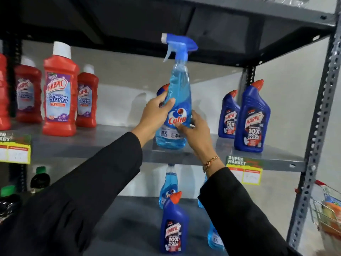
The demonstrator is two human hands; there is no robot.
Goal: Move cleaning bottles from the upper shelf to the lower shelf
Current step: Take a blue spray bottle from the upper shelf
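Note:
A light blue Colin spray bottle (177,100) with a blue trigger head is upright at the front edge of the upper shelf (103,146). My left hand (155,115) grips its left side and my right hand (191,132) grips its label from the right. Behind it another dark blue bottle (162,89) is mostly hidden. Two dark blue Harpic bottles (251,119) stand at the shelf's right. On the lower shelf (132,218) stand a dark blue Harpic bottle (174,226) and a Colin spray bottle (168,185); another light blue bottle (215,239) is partly hidden by my right sleeve.
Several red Harpic bathroom cleaner bottles (60,91) fill the upper shelf's left. Dark bottles with green caps (39,177) stand lower left. A grey perforated upright (317,115) frames the right side, with a wire basket (328,209) beyond it. Price tags (243,169) hang on the shelf edge.

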